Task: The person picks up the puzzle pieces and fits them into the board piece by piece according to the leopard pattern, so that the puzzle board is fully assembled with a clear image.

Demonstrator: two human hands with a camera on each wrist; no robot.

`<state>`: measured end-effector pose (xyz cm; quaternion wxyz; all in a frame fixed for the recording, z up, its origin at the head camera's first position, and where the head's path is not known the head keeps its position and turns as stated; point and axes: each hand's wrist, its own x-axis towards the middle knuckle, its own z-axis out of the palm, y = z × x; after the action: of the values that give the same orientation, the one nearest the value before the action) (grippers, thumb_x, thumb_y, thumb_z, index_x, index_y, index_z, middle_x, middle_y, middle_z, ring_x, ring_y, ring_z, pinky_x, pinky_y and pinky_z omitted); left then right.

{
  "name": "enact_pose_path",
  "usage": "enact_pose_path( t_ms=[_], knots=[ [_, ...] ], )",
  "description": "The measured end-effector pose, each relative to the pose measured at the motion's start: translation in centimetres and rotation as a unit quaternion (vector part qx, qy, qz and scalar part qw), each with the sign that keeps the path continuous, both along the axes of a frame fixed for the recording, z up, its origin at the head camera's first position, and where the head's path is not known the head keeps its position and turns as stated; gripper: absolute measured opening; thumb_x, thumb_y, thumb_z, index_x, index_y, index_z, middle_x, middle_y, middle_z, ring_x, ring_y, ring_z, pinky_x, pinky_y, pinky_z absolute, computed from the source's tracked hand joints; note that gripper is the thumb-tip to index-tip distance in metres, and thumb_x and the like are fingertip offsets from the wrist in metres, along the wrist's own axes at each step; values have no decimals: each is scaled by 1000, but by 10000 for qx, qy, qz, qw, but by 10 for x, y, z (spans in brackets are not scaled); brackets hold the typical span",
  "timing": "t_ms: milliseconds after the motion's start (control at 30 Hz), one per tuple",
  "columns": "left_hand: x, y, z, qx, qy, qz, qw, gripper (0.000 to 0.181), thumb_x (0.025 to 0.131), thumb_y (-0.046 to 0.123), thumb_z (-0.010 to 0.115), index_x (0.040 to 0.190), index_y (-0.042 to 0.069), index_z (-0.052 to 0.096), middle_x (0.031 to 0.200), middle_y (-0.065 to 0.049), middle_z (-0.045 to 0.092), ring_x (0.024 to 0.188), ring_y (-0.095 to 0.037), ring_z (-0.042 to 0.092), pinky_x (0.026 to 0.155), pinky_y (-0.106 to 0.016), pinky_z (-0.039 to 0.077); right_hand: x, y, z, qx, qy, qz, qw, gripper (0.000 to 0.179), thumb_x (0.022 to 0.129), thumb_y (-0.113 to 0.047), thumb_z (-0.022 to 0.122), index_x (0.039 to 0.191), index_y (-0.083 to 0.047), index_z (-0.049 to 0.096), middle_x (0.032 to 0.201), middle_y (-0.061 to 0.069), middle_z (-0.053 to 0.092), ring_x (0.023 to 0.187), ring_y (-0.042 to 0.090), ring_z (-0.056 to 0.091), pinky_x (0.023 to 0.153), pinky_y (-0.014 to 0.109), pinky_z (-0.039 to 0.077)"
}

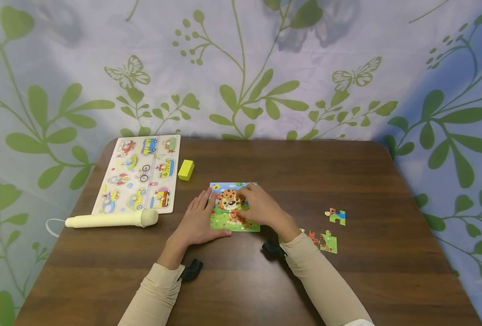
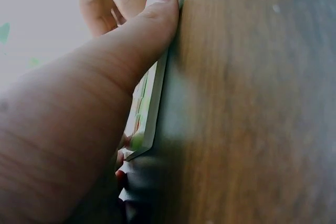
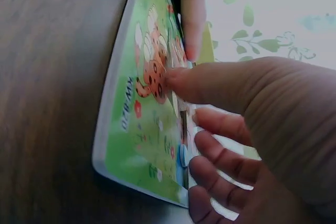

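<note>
A jigsaw board with a cartoon spotted cub on a green meadow lies flat on the table in the head view. My left hand rests along its left side, fingers straight and thumb stretched along the near edge. From the right, my right hand reaches over the board, thumb and fingers bent around a puzzle piece at the cub's face. In the right wrist view, that piece looks slightly raised beside a dark gap. The right hand covers the board's upper right part.
Loose puzzle pieces lie near the right forearm, partly hidden by it, and another piece lies farther right. At left are a peg puzzle board, a pale toy microphone and a yellow block. Patterned fabric hangs behind the table.
</note>
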<state>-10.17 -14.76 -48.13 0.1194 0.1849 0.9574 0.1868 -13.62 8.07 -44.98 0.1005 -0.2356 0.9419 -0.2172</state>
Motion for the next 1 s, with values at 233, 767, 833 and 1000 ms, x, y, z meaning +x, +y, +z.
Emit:
enact_pose_path(
  t_ms=[233, 767, 833, 1000],
  knots=[
    [-1, 0, 1, -4, 68, -50, 10000, 123, 79, 71, 72, 164, 4, 14, 173, -17, 6, 160, -38, 10, 127, -58, 18, -1, -2, -5, 144, -164, -181, 9996, 40, 89, -33, 79, 121, -14, 67, 120, 6, 61, 111, 24, 59, 94, 42, 52],
    [0, 0, 2, 15, -15, -19, 10000, 121, 80, 71, 72, 164, 5, 14, 173, -15, 5, 160, -38, 10, 127, -59, 18, 4, -15, -7, 400, 221, -2, 9990, 49, 91, -38, 76, 133, -13, 67, 128, 8, 63, 116, 27, 61, 97, 45, 54],
    [0, 0, 3, 14, 7, -17, 10000, 121, 80, 71, 72, 164, 5, 16, 173, -16, 6, 159, -39, 11, 126, -60, 19, 4, -18, -8, 482, 293, -13, 9984, 47, 92, -38, 75, 131, -15, 69, 127, 6, 63, 114, 26, 62, 94, 45, 55],
    [0, 1, 2, 13, 43, -13, 10000, 122, 79, 71, 73, 164, 5, 16, 173, -16, 6, 159, -39, 12, 126, -60, 19, 7, -20, -8, 646, 341, -118, 9973, 44, 94, -40, 74, 132, -19, 70, 129, 3, 64, 116, 24, 62, 91, 46, 56]
  ],
)
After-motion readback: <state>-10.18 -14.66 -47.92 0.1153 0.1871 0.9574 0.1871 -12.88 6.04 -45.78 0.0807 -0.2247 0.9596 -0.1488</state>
